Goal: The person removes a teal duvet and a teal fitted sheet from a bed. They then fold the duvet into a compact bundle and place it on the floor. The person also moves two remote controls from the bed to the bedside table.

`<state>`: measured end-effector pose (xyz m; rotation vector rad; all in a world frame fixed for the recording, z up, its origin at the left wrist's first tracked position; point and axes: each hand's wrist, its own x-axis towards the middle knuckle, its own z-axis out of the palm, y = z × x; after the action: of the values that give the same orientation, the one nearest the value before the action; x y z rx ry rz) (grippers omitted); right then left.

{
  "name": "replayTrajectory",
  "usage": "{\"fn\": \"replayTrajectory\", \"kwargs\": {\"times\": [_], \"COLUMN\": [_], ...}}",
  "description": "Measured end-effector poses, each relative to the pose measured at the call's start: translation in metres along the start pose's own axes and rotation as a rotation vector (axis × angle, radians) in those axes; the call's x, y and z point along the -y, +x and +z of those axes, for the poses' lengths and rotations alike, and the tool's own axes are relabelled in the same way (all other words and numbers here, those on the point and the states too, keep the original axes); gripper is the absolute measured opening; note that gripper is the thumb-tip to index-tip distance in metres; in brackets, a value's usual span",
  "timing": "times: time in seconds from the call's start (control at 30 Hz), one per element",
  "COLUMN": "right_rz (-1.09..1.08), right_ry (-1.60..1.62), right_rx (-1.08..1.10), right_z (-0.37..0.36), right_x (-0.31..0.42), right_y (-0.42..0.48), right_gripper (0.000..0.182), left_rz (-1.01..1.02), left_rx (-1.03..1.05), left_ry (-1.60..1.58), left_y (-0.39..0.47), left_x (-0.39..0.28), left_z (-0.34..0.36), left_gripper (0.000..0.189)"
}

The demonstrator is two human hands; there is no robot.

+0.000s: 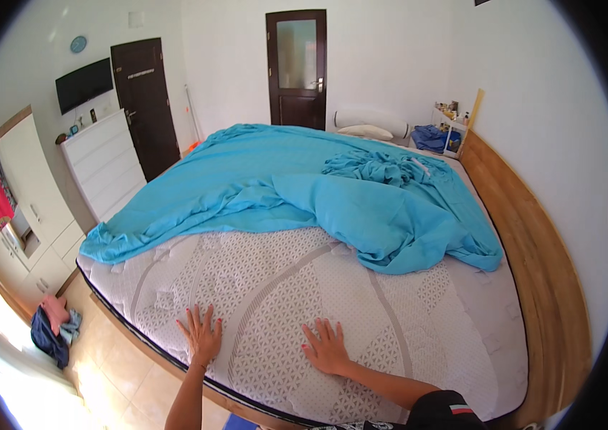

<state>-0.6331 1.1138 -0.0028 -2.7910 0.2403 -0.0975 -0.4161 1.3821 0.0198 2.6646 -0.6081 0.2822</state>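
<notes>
Both of my hands rest on a quilted, patterned mattress [277, 279]. My left hand [202, 336] lies palm down near the mattress's near left edge, its fingers spread. Farther right, my right hand [326, 346] presses flat on the top with its fingers apart. Neither hand holds anything. A turquoise sheet [239, 166] covers the far part of the mattress. One fold of it hangs loosely toward me at the right, and a bunched heap [384, 166] of the same cloth lies behind that fold.
A wooden headboard [530, 258] runs along the right. At the left are a heap of clothes [55, 328] on the tiled floor, a wardrobe [40, 215] and a white chest of drawers [105, 161]. Beyond the bed stand a white shelf [452, 123] with bottles and a glazed door [297, 64].
</notes>
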Motion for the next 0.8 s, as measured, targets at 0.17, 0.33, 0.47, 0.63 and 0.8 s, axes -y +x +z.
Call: {"fn": "replayTrajectory", "kwargs": {"times": [0.17, 0.33, 0.47, 0.63, 0.8], "right_rz": [-0.139, -0.292, -0.358, -0.305, -0.221], "right_ry": [-0.056, -0.190, -0.173, -0.185, -0.132], "right_rx": [-0.058, -0.061, -0.160, -0.237, -0.188], "right_z": [0.018, 0.039, 0.058, 0.074, 0.074], "right_x": [0.048, 0.099, 0.138, 0.163, 0.163], "right_y": [0.040, 0.097, 0.148, 0.206, 0.227], "right_gripper": [0.066, 0.064, 0.062, 0.056, 0.059], "left_rz": [-0.031, -0.244, -0.215, -0.168, -0.045], "left_rx": [-0.098, -0.315, -0.302, -0.260, -0.223], "left_ry": [-0.017, 0.033, -0.057, -0.130, -0.210], "left_y": [-0.005, -0.007, -0.004, -0.003, 0.000], "left_x": [-0.001, -0.001, 0.004, 0.011, 0.021], "left_z": [0.005, 0.008, 0.011, 0.015, 0.019], "left_gripper": [0.049, 0.048, 0.049, 0.048, 0.055]}}
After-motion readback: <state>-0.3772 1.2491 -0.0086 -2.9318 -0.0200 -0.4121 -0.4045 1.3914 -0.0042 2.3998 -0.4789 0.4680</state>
